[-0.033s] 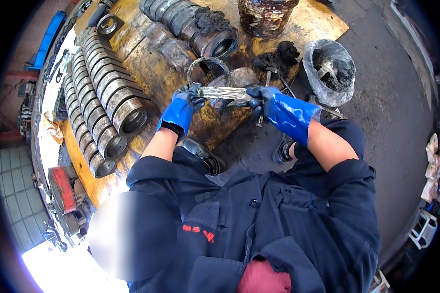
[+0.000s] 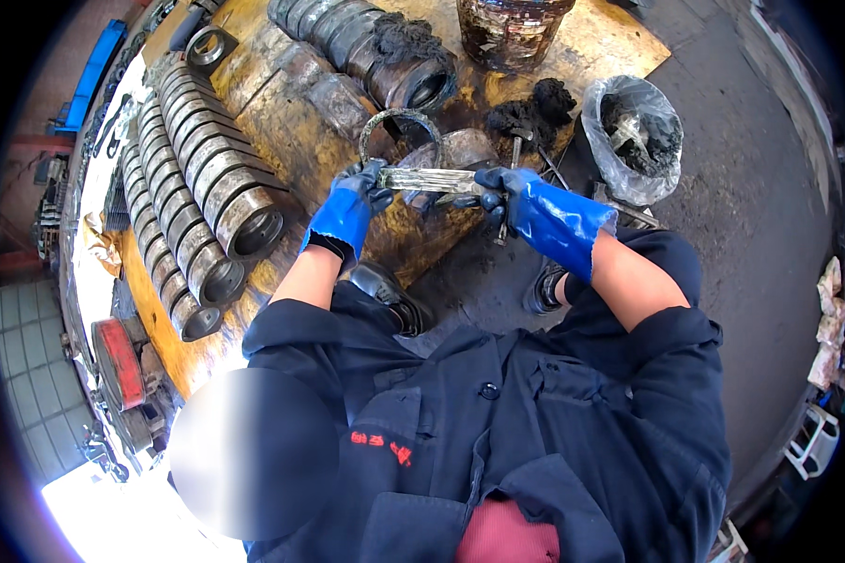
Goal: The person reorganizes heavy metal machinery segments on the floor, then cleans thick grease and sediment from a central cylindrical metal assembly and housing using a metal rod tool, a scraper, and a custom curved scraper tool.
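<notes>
- A pale, streaked metal strip (image 2: 429, 180) is spanning the gap between the hands, its long axis running left to right; neither hand is sitting clearly nearer.
- The left hand (image 2: 358, 187) is pinching its left end, the right hand (image 2: 511, 188) its right, beside a thin T-headed tool (image 2: 515, 149).
- A dark ring (image 2: 400, 114) is standing just beyond the left hand, contact unclear.
- Both gloved hands are angling inward, arms reaching forward.

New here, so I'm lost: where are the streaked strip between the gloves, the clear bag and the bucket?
Streaked strip (image 2: 429, 180), head view, its middle.
Clear bag (image 2: 618, 180), head view, its lower wall.
Bucket (image 2: 512, 38), head view, its side wall.
</notes>
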